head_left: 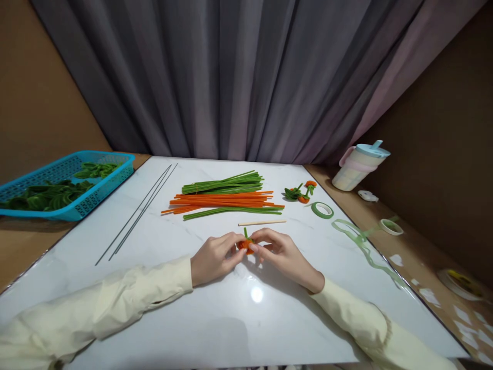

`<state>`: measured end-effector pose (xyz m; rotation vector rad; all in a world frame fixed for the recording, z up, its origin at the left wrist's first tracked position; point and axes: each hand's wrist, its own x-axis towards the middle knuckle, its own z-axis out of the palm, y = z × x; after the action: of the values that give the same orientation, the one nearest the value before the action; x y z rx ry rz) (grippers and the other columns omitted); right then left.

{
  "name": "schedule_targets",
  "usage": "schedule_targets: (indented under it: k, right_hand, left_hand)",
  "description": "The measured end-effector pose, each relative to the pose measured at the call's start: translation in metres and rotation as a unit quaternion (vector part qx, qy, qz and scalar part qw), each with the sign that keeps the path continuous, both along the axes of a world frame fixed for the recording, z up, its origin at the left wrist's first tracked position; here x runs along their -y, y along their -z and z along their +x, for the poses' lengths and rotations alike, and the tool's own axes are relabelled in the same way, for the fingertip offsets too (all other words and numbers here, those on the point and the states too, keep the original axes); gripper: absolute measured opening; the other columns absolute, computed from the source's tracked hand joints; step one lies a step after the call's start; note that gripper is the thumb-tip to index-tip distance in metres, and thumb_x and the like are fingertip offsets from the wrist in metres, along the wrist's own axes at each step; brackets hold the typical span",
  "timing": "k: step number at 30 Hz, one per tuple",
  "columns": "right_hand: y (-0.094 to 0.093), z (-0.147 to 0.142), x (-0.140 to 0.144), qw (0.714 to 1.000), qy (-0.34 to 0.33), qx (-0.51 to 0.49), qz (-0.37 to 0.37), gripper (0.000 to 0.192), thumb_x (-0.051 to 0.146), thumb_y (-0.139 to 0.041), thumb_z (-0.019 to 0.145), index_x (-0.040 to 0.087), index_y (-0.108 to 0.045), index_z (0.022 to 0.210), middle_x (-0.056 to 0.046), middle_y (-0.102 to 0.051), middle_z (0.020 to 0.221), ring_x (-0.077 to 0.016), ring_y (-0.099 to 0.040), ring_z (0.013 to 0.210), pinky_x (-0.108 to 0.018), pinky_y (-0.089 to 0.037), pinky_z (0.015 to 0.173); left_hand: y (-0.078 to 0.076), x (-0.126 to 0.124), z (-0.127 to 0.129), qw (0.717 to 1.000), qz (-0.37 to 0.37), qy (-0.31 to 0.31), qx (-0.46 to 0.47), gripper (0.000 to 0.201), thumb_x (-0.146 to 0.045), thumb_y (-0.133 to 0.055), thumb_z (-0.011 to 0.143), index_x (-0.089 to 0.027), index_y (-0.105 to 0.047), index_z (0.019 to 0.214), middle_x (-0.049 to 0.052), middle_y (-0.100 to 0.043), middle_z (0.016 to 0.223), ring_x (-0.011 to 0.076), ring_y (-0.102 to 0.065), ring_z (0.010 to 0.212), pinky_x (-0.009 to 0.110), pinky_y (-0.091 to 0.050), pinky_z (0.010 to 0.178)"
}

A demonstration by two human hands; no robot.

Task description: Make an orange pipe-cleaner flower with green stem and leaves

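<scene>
Orange coil (245, 245), with a green stub sticking up, sat pinched between our fingertips just above the white table (231, 318). Our left hand (215, 255) and right hand (279, 251) both closed on it, wrists resting on the table. Just beyond the coil lay a stick (262, 222), then orange stems (227, 201) and green stems (223, 183).
</scene>
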<state>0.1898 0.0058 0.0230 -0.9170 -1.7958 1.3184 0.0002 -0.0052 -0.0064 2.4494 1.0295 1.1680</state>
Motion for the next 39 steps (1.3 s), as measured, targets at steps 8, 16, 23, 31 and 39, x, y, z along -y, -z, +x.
schedule_targets:
  k: [8,16,23,31,39]
  right_hand:
    - [-0.0006,-0.0001,-0.0009,0.999,0.004,-0.025,-0.046,0.022,0.036,-0.061,0.077,0.016,-0.058,0.087,-0.002,-0.060,0.080,-0.0093,-0.056,0.057,-0.024,-0.051,0.054]
    - [-0.0010,0.0003,-0.0007,0.998,0.004,-0.023,-0.064,0.021,0.034,-0.063,0.076,0.016,-0.058,0.086,-0.003,-0.062,0.078,-0.0092,-0.056,0.057,-0.024,-0.050,0.055]
    - [-0.0010,0.0007,-0.0055,0.989,-0.015,-0.048,-0.139,0.025,0.035,-0.069,0.069,0.015,-0.058,0.081,-0.002,-0.063,0.076,-0.0110,-0.057,0.061,-0.025,-0.050,0.055]
    - [0.0008,0.0052,-0.0094,0.975,-0.045,-0.078,-0.201,0.027,0.031,-0.074,0.066,0.015,-0.058,0.080,-0.002,-0.062,0.074,-0.0127,-0.057,0.068,-0.024,-0.050,0.053]
    - [0.0018,0.0052,-0.0094,0.968,-0.063,-0.081,-0.231,0.028,0.027,-0.076,0.063,0.014,-0.059,0.081,-0.002,-0.063,0.072,-0.0129,-0.058,0.068,-0.024,-0.050,0.055]
  left_hand:
    - [-0.0020,-0.0012,-0.0005,1.000,0.015,0.010,-0.011,0.013,-0.018,-0.047,0.086,-0.018,-0.052,0.098,0.001,-0.062,0.078,0.0080,-0.056,0.057,0.018,-0.044,0.054]
    - [0.0002,-0.0009,0.0003,1.000,0.010,-0.003,0.003,0.012,-0.018,-0.050,0.084,-0.018,-0.051,0.096,0.000,-0.065,0.079,0.0077,-0.059,0.059,0.017,-0.046,0.055]
    - [-0.0017,-0.0007,-0.0002,0.997,0.071,0.026,-0.022,0.013,-0.015,-0.049,0.084,-0.017,-0.052,0.096,0.003,-0.066,0.078,0.0111,-0.061,0.064,0.020,-0.046,0.056]
    - [-0.0018,-0.0011,-0.0001,0.995,0.092,0.034,-0.019,0.012,-0.015,-0.052,0.082,-0.016,-0.052,0.094,0.003,-0.066,0.076,0.0114,-0.061,0.062,0.021,-0.045,0.054]
    - [-0.0049,-0.0014,-0.0001,0.993,0.107,0.046,-0.033,0.013,-0.014,-0.052,0.082,-0.016,-0.053,0.095,0.003,-0.067,0.075,0.0127,-0.062,0.066,0.021,-0.045,0.055]
